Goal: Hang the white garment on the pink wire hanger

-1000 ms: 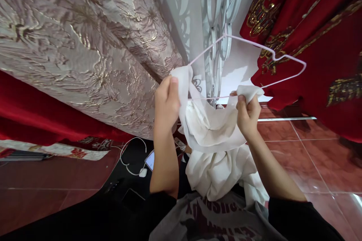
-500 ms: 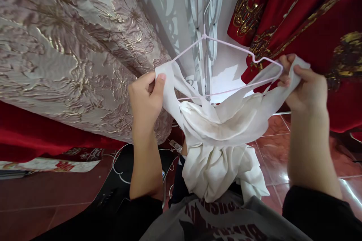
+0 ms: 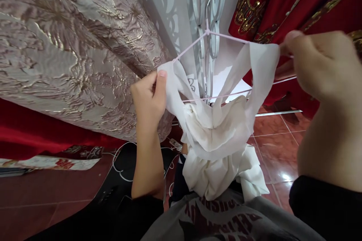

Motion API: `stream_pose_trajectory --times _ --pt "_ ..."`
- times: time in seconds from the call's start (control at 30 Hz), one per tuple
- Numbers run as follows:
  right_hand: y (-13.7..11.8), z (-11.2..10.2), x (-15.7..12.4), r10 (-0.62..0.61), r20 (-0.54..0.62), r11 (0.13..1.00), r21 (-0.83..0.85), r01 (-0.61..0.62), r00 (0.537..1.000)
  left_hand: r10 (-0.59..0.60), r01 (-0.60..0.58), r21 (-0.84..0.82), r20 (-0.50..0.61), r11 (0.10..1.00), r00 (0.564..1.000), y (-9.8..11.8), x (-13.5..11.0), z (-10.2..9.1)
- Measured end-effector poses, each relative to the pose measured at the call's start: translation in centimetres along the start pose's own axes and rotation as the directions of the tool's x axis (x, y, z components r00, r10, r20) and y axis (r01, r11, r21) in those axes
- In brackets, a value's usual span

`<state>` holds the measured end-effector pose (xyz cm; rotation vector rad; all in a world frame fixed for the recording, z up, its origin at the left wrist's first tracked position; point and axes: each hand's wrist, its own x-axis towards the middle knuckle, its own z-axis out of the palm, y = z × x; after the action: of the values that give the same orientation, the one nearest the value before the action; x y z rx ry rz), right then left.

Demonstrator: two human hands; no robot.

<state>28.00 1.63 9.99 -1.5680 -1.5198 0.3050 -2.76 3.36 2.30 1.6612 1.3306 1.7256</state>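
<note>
A white dress (image 3: 217, 147) with wide sheer shoulder straps hangs over a thin pink clothes hanger (image 3: 190, 46), its gathered lower part bunched near my lap. My left hand (image 3: 149, 98) pinches the left strap at the hanger's left end, thumb on top. The right strap (image 3: 263, 60) lies over the hanger's right arm. Just beyond that strap, my right hand (image 3: 319, 64) is closed around the hanger's right end, partly blurred, its fingertips half hidden.
White metal scrollwork (image 3: 210, 45) stands against the wall ahead. A pale floral brocade (image 3: 85, 56) hangs at left, and red cloth with gold trim (image 3: 271, 7) at right. A black seat-like surface (image 3: 124, 173) with white cables is at lower left, above red floor tiles (image 3: 274, 154).
The right strap has moved inward and now sits over the hanger's right arm. My right hand has let go of the strap and moved up and right. My left hand stays nearly in place.
</note>
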Motion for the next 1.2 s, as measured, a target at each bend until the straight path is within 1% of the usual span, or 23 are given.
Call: stream_pose_trajectory --times 0.07,0.1,0.17,0.2,0.23,0.27,0.3,0.33,0.37,0.4,0.43,0.47,0.5,0.57,0.63,0.73,0.8,0.9,0.97,1.03,1.07,1.13,1.2 --pt "-0.2 0.0 0.0 -0.029 -0.110 0.996 -0.084 0.020 0.993 0.028 -0.030 0.043 0.045 0.999 0.999 0.0 0.2 -0.3" --pt "-0.2 0.1 -0.1 -0.080 -0.148 0.993 -0.097 0.066 0.986 0.036 -0.038 0.048 0.055 0.998 0.998 -0.1 0.3 -0.4" --pt "0.1 1.1 -0.4 -0.211 -0.223 0.977 -0.020 0.212 0.952 0.033 -0.034 0.031 0.037 0.999 0.999 -0.5 0.4 -0.5" --pt "0.4 2.1 -0.6 -0.258 -0.225 0.961 0.043 0.274 0.940 0.031 -0.031 0.012 0.013 0.999 0.999 -0.7 0.3 -0.4" --pt "0.9 3.3 -0.8 -0.297 -0.187 0.940 0.112 0.321 0.936 0.035 -0.035 -0.012 -0.024 0.999 0.999 -1.1 0.1 -0.1" --pt "1.4 4.9 -0.9 -0.339 -0.114 0.918 0.174 0.355 0.934 0.046 -0.049 -0.041 -0.070 0.998 0.997 -1.4 -0.3 0.4" --pt "2.0 6.6 -1.0 -0.392 -0.012 0.895 0.225 0.384 0.920 0.065 -0.075 -0.071 -0.122 0.995 0.990 -1.8 -0.8 1.1" --pt "2.7 8.5 -1.1 -0.450 0.102 0.875 0.246 0.416 0.887 0.086 -0.106 -0.101 -0.177 0.989 0.980 -2.2 -1.5 2.0" --pt "3.5 10.5 -1.2 -0.521 0.148 0.842 0.251 0.477 0.841 0.105 -0.136 -0.128 -0.228 0.982 0.968 -2.6 -2.3 3.0" --pt "4.2 12.4 -1.3 -0.583 0.163 0.804 0.258 0.536 0.796 0.117 -0.159 -0.142 -0.267 0.977 0.957 -3.0 -3.1 4.0" --pt "5.0 14.2 -1.4 -0.613 0.170 0.784 0.252 0.567 0.772 0.116 -0.164 -0.147 -0.290 0.975 0.950 -3.4 -3.9 5.1" --pt "5.7 15.7 -1.7 -0.624 0.138 0.776 0.229 0.588 0.769 0.115 -0.163 -0.141 -0.298 0.976 0.948 -3.8 -4.7 6.1" --pt "6.3 16.9 -2.0 -0.623 0.078 0.776 0.194 0.601 0.779 0.120 -0.160 -0.119 -0.290 0.980 0.950 -4.2 -5.4 6.9" --pt "7.2 18.4 -3.0 -0.608 -0.065 0.782 0.125 0.611 0.791 0.150 -0.170 -0.052 -0.267 0.984 0.952 -4.8 -6.3 8.2" --pt "7.6 18.9 -4.1 -0.598 -0.166 0.783 0.085 0.616 0.784 0.165 -0.168 0.008 -0.247 0.986 0.955 -5.0 -6.5 8.9" --pt "7.6 18.6 -5.5 -0.580 -0.197 0.796 0.068 0.601 0.790 0.137 -0.135 0.026 -0.239 0.991 0.961 -4.7 -5.8 8.8" --pt "7.4 18.2 -5.9 -0.561 -0.203 0.809 0.074 0.584 0.803 0.104 -0.116 -0.043 -0.216 0.992 0.971 -4.4 -5.1 8.4" --pt "7.2 17.9 -6.1 -0.530 -0.209 0.821 0.118 0.559 0.822 0.039 -0.073 -0.211 -0.161 0.975 0.986 -4.0 -3.9 7.1" --pt "7.2 17.8 -6.1 -0.514 -0.201 0.826 0.145 0.545 0.834 0.024 -0.075 -0.247 -0.203 0.966 0.979 -3.9 -3.4 6.0" --pt "7.3 17.8 -6.1 -0.511 -0.193 0.825 0.163 0.540 0.838 0.037 -0.098 -0.207 -0.281 0.973 0.959 -3.9 -3.3 4.8" --pt "7.3 17.8 -6.1 -0.512 -0.192 0.823 0.168 0.542 0.837 0.044 -0.102 -0.178 -0.300 0.979 0.953 -3.9 -3.4 4.3" --pt "7.4 17.8 -6.1 -0.515 -0.203 0.818 0.174 0.548 0.833 0.049 -0.090 -0.132 -0.286 0.987 0.957 -3.8 -3.7 3.8" --pt "7.3 17.9 -6.1 -0.519 -0.219 0.814 0.170 0.556 0.826 0.053 -0.083 -0.110 -0.252 0.990 0.966 -3.8 -4.0 3.7"
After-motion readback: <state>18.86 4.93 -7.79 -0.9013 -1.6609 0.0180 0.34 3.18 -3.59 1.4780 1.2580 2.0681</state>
